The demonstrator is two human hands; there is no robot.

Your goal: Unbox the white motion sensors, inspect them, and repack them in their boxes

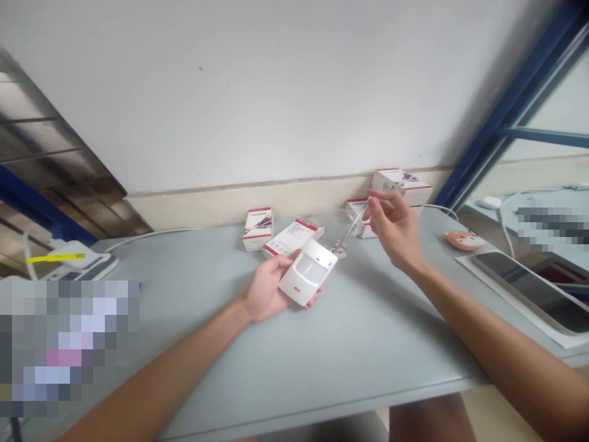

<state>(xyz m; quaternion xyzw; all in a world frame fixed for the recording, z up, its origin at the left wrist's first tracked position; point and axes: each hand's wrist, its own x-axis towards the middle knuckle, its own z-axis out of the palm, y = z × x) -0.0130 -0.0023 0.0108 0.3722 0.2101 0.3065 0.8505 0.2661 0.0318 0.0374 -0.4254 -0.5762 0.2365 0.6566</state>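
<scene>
Left hand [265,290] cradles a motion sensor [307,272], seemingly light, stiff plastic; hold by the edges. Right hand [396,230] pinches a thin screwdriver [352,225].

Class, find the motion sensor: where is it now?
The motion sensor sits in the left hand, centre of the head view, just in front of a white box.
</scene>
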